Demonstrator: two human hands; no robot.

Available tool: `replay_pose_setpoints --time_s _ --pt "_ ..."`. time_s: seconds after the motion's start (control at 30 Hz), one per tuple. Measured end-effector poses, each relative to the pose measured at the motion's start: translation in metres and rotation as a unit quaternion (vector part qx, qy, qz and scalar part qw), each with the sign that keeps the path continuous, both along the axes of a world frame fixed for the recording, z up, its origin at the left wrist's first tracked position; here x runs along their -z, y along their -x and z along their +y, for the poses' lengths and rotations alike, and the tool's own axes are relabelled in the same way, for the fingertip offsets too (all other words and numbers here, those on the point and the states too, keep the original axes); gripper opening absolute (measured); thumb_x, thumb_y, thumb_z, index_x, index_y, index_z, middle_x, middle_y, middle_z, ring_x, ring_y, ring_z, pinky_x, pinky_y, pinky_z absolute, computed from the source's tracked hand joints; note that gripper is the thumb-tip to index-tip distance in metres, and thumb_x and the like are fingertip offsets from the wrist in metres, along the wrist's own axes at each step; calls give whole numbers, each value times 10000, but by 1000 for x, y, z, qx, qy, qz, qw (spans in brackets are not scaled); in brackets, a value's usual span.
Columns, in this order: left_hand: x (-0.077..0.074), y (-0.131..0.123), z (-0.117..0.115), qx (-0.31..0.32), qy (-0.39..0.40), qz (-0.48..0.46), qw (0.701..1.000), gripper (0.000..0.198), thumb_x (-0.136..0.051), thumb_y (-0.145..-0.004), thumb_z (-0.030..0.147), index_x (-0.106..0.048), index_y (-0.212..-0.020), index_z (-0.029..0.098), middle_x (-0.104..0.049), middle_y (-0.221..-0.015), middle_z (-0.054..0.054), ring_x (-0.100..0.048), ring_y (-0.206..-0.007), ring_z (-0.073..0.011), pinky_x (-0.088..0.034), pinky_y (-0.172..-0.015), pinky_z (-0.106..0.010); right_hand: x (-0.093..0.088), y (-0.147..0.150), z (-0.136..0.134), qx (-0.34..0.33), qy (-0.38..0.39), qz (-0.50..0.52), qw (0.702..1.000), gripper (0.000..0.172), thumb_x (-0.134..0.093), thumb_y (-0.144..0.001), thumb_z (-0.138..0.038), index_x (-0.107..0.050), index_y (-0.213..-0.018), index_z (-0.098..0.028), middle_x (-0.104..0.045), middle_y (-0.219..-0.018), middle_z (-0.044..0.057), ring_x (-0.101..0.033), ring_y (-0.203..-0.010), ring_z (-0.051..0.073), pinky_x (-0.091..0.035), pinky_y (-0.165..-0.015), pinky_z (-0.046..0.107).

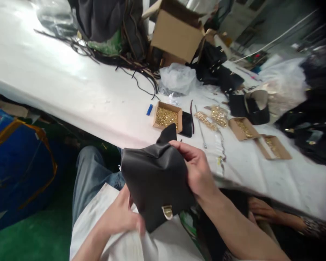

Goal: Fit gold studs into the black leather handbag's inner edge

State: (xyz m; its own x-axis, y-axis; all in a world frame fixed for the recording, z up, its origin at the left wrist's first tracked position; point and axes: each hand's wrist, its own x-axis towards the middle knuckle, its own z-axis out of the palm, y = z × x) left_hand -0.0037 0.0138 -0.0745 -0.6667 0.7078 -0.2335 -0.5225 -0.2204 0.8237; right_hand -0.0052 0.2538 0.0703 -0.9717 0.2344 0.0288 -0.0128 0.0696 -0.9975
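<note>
One black leather bag [154,185] sits held over a white cloth [119,235] in the lap; the right hand [194,166] grasps its upper edge, the left hand [122,214] clenches its lower side near the brass clasp [167,212]; the step looks like working the bag into shape; reaching anything further calls for one hand released; beyond lies a cardboard tray of gold studs [163,106] on the white-covered table [70,105].

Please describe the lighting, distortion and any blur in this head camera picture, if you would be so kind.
In the head view, glare washes out the white table at upper left; the wide lens bends the table's edge and darkens the corners, especially top right; the left hand looks slightly blurred, while the right hand and black leather bag look sharper.
</note>
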Motion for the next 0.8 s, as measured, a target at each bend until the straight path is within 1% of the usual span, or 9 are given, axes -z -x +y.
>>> replay_pose_setpoints --time_s 0.07,0.13,0.27,0.33,0.43,0.57,0.63,0.73,0.8 --pt "-6 -2 16 -22 -29 -6 999 1113 -1096 -552 691 -655 -1488 282 -681 -1520 -121 -555 -1478 -504 -509 -1266 -549 9 15 -3 34 -3 38 999 284 -927 -933 -478 -882 -1080 -239 -800 -991 53 -716 -903 259 -566 -784 318" --pt "-9 -4 27 -40 -29 -3 999 978 -1058 -665 656 -653 -1464 263 -678 -1531 -130 -573 -1476 -479 -516 -1245 -543 19 22 -6 64 15 45 997 334 -944 -914 -499 -878 -1101 -230 -806 -1013 56 -721 -907 255 -583 -822 324" --pt "1 -7 32 -87 54 6 995 733 -1014 -746 576 -721 -1330 244 -763 -1387 -123 -665 -1371 -455 -567 -1168 -526 33 17 -10 56 80 -9 995 411 -950 -906 -541 -869 -1149 -219 -819 -1019 71 -738 -884 252 -613 -822 334" --pt "9 -6 30 -107 74 13 991 728 -998 -760 591 -723 -1343 252 -757 -1413 -118 -658 -1390 -449 -558 -1183 -515 35 14 -10 19 101 -31 994 443 -960 -894 -551 -868 -1170 -217 -822 -1024 78 -751 -893 259 -629 -839 347" --pt "17 -3 28 -107 79 24 991 784 -998 -741 619 -723 -1364 232 -749 -1438 -136 -642 -1413 -459 -549 -1200 -519 38 13 -5 -39 116 -49 991 443 -978 -882 -522 -875 -1188 -218 -822 -1035 75 -756 -902 256 -634 -870 353" --pt "16 2 29 -103 99 23 989 821 -1031 -670 617 -751 -1328 215 -774 -1380 -141 -650 -1394 -479 -562 -1187 -545 44 18 3 -82 115 -76 987 319 -951 -924 -451 -891 -1096 -189 -797 -914 52 -707 -794 209 -552 -701 272" --pt "14 4 30 -102 98 26 990 795 -1027 -672 616 -765 -1313 226 -766 -1402 -133 -630 -1422 -485 -546 -1216 -564 47 19 4 -72 107 -64 990 271 -949 -924 -415 -894 -1042 -178 -778 -860 46 -676 -762 200 -502 -650 259" --pt "17 2 31 -97 84 29 991 768 -1003 -711 614 -762 -1333 232 -740 -1451 -147 -607 -1453 -494 -524 -1251 -605 47 20 -1 -5 107 -33 994 220 -932 -924 -387 -897 -998 -182 -764 -830 50 -672 -783 227 -500 -649 279" --pt "24 0 32 -99 60 2 993 761 -998 -725 599 -757 -1342 224 -728 -1464 -168 -588 -1476 -503 -499 -1281 -625 44 21 -10 43 108 -16 993 188 -916 -926 -369 -896 -976 -189 -749 -811 49 -668 -784 241 -512 -659 297"
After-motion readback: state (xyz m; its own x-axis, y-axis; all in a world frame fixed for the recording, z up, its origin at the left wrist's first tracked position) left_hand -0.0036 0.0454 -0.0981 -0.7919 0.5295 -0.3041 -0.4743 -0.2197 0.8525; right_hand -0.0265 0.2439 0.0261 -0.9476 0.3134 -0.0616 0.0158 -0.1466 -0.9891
